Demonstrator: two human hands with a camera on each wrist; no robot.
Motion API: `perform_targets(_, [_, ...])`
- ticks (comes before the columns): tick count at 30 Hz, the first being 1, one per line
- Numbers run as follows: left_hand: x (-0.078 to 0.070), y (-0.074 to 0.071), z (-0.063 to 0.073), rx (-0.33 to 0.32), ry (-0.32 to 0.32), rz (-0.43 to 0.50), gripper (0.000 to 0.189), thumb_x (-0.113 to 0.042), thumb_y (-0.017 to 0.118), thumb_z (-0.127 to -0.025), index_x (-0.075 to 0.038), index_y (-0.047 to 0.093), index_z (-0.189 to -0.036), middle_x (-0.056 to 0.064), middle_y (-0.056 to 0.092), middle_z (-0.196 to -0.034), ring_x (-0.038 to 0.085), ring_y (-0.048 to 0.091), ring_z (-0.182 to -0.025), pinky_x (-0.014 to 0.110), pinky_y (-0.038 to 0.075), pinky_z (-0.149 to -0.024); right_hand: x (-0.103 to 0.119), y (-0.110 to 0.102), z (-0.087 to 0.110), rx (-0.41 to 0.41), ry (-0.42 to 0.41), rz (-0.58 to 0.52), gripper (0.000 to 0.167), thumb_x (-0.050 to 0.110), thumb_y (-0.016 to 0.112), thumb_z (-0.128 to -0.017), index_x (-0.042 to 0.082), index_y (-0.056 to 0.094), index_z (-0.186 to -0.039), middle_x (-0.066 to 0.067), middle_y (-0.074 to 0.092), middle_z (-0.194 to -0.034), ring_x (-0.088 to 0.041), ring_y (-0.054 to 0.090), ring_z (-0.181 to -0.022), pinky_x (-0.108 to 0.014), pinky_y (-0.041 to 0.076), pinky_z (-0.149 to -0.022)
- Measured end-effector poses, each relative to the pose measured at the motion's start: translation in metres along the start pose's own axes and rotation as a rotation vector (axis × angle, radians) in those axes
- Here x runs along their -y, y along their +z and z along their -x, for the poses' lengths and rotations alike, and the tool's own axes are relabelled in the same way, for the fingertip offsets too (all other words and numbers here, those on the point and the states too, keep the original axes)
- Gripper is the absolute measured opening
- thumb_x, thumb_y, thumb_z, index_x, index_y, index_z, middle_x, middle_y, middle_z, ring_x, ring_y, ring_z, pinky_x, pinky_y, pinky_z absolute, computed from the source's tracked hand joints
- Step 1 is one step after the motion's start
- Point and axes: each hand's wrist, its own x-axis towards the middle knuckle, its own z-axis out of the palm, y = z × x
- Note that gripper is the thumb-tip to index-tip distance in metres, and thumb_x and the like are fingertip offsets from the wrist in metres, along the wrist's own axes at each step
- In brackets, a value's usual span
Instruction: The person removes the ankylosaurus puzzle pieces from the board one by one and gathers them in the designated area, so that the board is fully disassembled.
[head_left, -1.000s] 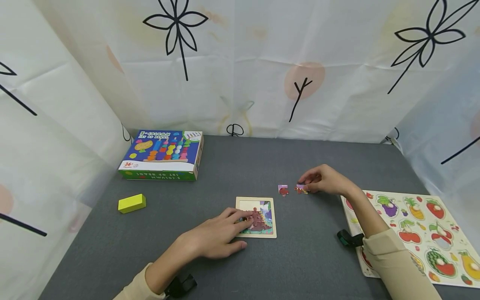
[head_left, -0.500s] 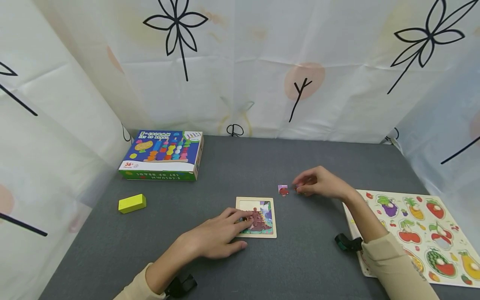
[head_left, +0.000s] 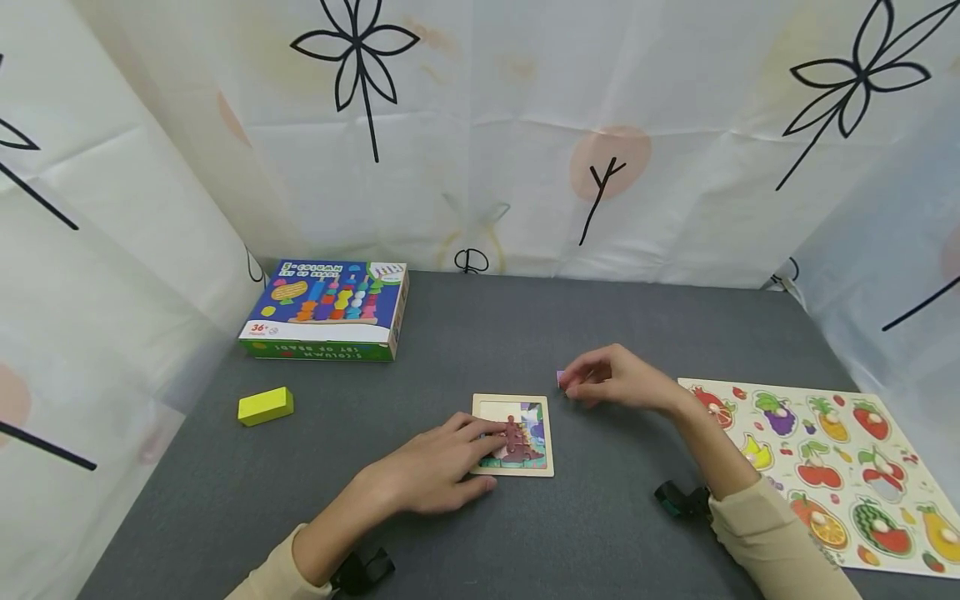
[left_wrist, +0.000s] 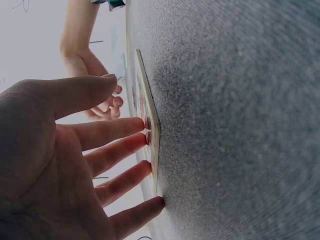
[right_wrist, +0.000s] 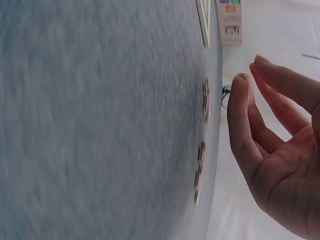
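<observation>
My left hand [head_left: 427, 471] rests its straight fingers on a small square wooden puzzle board [head_left: 551, 454], which shows a brown dinosaur picture with a bare patch at its upper left. The left wrist view shows the fingertips [left_wrist: 142, 142] on the board's near edge and face. Farther back and to the right, my right hand [head_left: 622, 379] hovers low over the table, fingers loosely bent with nothing between them. Beneath it lie two thin puzzle pieces, one piece [right_wrist: 206, 101] nearer the board and another piece [right_wrist: 199, 172] beyond. From the head, only a purple corner [head_left: 560, 379] shows past the fingers.
A boxed bead set [head_left: 322, 310] lies at the back left, with a yellow block [head_left: 266, 407] in front of it. On the right, a fruit puzzle board [head_left: 795, 446] lies partly under the right forearm. White patterned cloth [head_left: 510, 100] walls in the grey table.
My right hand has shifted left and slightly nearer, from the right-hand piece to over the left-hand one. The left hand stays on the board.
</observation>
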Motion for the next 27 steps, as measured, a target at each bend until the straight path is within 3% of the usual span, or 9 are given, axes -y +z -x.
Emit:
perform_targets(10, [-0.004, 0.003, -0.001, -0.060, 0.023, -0.063, 0.054, -0.038, 0.065, -0.109, -0.014, 0.058, -0.157, -0.001, 0.051, -0.165, 0.021, 0.049, -0.145, 0.049, 0.051, -0.116, 0.011, 0.026, -0.012, 0.052, -0.038, -0.024, 0.022, 0.008, 0.074, -0.102, -0.006, 0.076, -0.120, -0.024, 0.078, -0.106, -0.024, 0.076, -0.088, -0.039, 0.067, -0.077])
perform_targets(16, [-0.011, 0.006, -0.003, -0.058, 0.065, -0.118, 0.060, -0.040, 0.063, -0.110, -0.012, 0.052, -0.162, 0.000, 0.048, -0.168, 0.022, 0.045, -0.152, 0.046, 0.046, -0.123, 0.018, 0.038, -0.017, 0.093, -0.035, -0.015, 0.020, 0.007, 0.072, -0.104, -0.005, 0.075, -0.118, -0.024, 0.077, -0.100, -0.022, 0.073, -0.083, -0.035, 0.065, -0.074])
perform_targets(27, [-0.014, 0.007, -0.002, -0.040, 0.131, -0.161, 0.065, -0.036, 0.063, -0.109, -0.011, 0.044, -0.166, 0.003, 0.039, -0.177, 0.025, 0.037, -0.163, 0.046, 0.034, -0.133, 0.026, 0.050, -0.029, 0.108, -0.024, 0.120, 0.012, 0.003, 0.075, -0.099, -0.001, 0.079, -0.110, -0.009, 0.076, -0.090, -0.008, 0.066, -0.077, -0.022, 0.056, -0.068])
